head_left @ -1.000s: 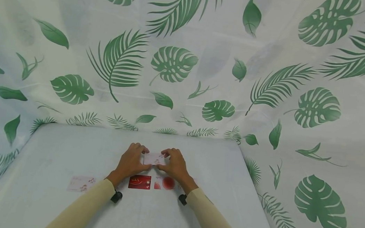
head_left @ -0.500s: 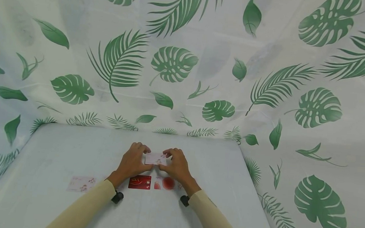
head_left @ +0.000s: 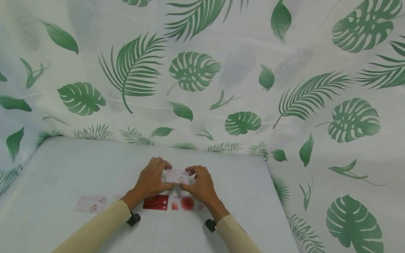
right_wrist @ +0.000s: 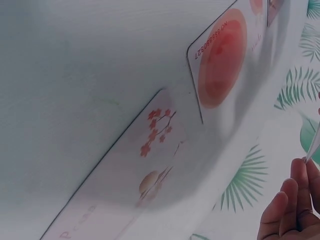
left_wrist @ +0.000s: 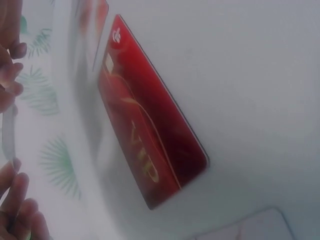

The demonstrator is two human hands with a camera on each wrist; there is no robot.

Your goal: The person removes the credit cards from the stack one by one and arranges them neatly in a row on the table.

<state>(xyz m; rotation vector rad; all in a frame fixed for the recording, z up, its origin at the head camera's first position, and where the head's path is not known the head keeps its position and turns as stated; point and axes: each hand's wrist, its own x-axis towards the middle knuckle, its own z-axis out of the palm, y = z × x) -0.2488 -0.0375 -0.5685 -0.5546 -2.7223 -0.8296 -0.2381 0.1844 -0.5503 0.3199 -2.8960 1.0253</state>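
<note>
A pale card with a pinkish floral print (head_left: 177, 176) is held by its two ends between my hands. My left hand (head_left: 152, 178) pinches its left end, thumb at the near edge and fingers at the far edge. On the other end, my right hand (head_left: 201, 185) grips it the same way. Only the card's thin edge (left_wrist: 8, 132) shows in the left wrist view. On the table just nearer than the hands lie a red VIP card (head_left: 155, 202) and a white card with a red circle (head_left: 186, 203).
A pale card with red blossoms (head_left: 91, 204) lies on the white-covered table (head_left: 167, 240), left of my left forearm. Another blossom card (right_wrist: 135, 170) lies beside the red-circle card, partly behind my right wrist in the head view. A leaf-print sheet (head_left: 195, 122) rises behind the table.
Both hands have shifted slightly to the right, carrying the pale card with them. The cards on the table have stayed in place.
</note>
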